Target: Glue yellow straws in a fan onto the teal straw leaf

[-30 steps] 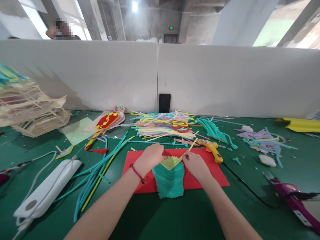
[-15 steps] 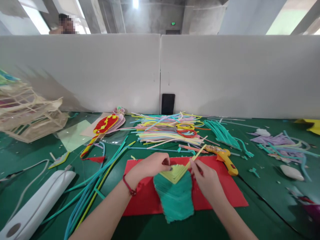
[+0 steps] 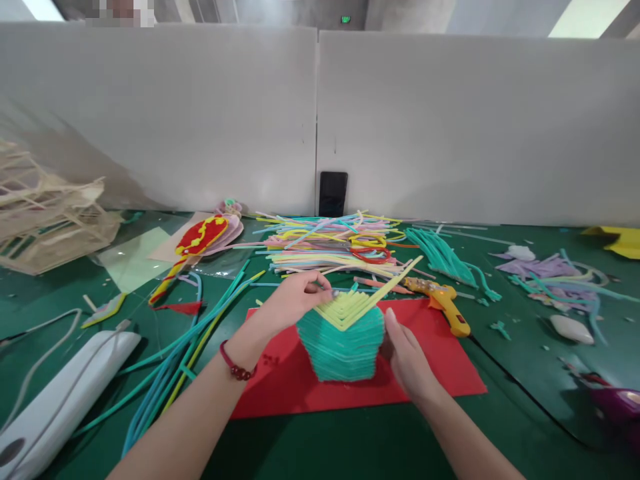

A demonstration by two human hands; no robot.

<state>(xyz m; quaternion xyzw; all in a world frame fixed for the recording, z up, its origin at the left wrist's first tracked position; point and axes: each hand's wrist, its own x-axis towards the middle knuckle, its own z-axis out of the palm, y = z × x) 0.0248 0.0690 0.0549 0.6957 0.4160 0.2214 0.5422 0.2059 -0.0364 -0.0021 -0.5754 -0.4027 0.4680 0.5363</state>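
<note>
A craft panel (image 3: 345, 357) covered in rows of teal pipe cleaners is held tilted up over a red sheet (image 3: 280, 390). Light yellow pipe cleaners (image 3: 342, 313) lie in nested V shapes along its top, and one long end sticks out to the upper right. My left hand (image 3: 303, 297) is closed, thumb and fingers pinching the yellow strip at the panel's upper left corner. At the right edge, my right hand (image 3: 407, 353) grips the panel, thumb upward; its other fingers are partly hidden behind it.
A yellow glue gun (image 3: 445, 303) with a black cord lies at right. Behind are a pipe-cleaner pile (image 3: 300, 257), scissors (image 3: 370, 248) and a phone (image 3: 333, 193). Left are a white power strip (image 3: 65, 400), loose stems and a stick frame (image 3: 55, 227). A white partition (image 3: 200, 113) stands behind.
The panel has tipped up, its lower edge rising. My right hand has let go of the yellow strip's end and moved down to the panel's right edge. The camera view has tilted down.
</note>
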